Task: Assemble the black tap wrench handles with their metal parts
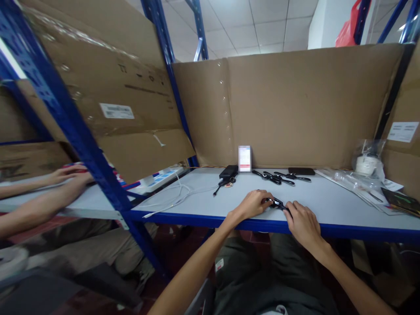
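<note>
Near the front edge of the white tabletop, my left hand (257, 203) pinches one end of a short, shiny black cable (276, 203), folded into a small bundle. On the other end of it are the closed fingers of my right hand (302, 218). The cable's ends are hidden under my fingers. Behind my hands lie several similar black cables (274, 176) in a loose group.
A lit phone (244, 158) leans upright against the cardboard at the back. Left of it sit a black box (228, 172) and white cords (177, 197). Plastic bags (354, 181) and a dark pouch (402, 201) lie right. Another person's arms (55, 192) are beyond the blue post (82, 135).
</note>
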{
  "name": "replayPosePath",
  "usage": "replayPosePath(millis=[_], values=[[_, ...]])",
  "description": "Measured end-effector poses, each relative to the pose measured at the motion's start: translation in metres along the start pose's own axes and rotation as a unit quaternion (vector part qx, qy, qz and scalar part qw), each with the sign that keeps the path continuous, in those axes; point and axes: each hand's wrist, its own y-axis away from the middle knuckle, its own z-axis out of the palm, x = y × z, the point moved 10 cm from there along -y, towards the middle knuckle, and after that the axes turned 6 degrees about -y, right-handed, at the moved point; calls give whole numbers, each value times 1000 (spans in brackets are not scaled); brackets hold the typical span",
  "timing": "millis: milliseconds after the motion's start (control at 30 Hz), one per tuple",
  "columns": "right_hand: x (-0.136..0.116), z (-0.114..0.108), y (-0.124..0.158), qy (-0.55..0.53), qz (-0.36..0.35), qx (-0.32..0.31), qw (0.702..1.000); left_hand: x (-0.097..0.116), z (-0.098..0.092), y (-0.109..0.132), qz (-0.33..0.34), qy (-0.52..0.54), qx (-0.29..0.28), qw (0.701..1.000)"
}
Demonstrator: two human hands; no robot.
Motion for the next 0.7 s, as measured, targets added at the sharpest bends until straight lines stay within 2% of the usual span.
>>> replayPosePath(millis=[200,533,700], values=[[-1,1,0,2,-7,12,1000,1,5,-3,-15,-36,-7,999],[0,0,-1,1,2,5,1000,-16,9,-3,-53,-34,0,998],[1,2,-3,-9,14,-21,1000,-40,2,5,-74,-33,21,997]])
